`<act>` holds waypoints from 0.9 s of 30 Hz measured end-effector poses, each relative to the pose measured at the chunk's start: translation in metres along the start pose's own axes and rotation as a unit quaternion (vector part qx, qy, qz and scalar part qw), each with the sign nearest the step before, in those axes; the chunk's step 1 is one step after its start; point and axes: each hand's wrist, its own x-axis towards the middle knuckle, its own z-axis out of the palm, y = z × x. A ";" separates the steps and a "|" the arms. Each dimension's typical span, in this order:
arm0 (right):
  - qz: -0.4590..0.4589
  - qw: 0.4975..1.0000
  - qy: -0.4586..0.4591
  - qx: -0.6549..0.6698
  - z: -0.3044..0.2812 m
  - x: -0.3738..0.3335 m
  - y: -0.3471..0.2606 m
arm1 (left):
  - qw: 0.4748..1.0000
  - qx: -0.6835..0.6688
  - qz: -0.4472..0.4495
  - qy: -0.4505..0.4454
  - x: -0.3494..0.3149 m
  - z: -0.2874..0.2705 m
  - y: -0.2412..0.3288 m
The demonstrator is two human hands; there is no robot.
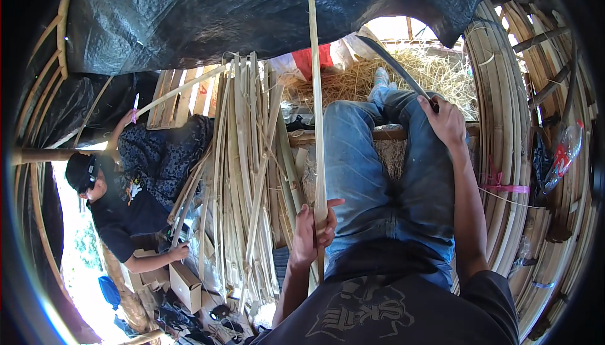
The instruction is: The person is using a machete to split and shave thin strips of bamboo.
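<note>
Many pale strips (242,175) lie in a broad bundle on the person's left, the biggest thing near the hands. Next in size come the person's jeans-clad legs (362,168), reaching forward. One long strip (317,93) stands out between bundle and legs, its long axis running almost straight ahead, away from the body. A smaller long-bladed knife (398,64) lies to its right, slanting forward and leftward, tip toward the strip's far part but apart from it in the view. This slant across the strip's line seems the relation that counts. Smallest are the hands. The left hand (315,234) is the nearer, pinching the strip close to its lower end, forefinger sticking out rightward. The right hand (445,121), well apart by the right knee, is curled round the knife's grip.
</note>
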 end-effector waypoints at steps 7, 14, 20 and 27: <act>-0.162 0.966 0.179 -0.091 0.023 -0.002 0.021 | 1.000 0.017 0.016 -0.012 0.003 0.001 0.001; -0.009 0.997 -0.071 0.027 -0.017 0.003 -0.008 | 0.996 0.072 0.055 0.017 0.007 0.005 0.003; -0.008 0.998 -0.056 -0.011 -0.016 0.003 -0.009 | 0.956 0.248 0.112 0.111 -0.007 0.020 0.032; -0.057 0.995 0.016 -0.082 -0.002 -0.007 -0.006 | 0.832 0.366 0.341 0.241 -0.023 0.019 0.096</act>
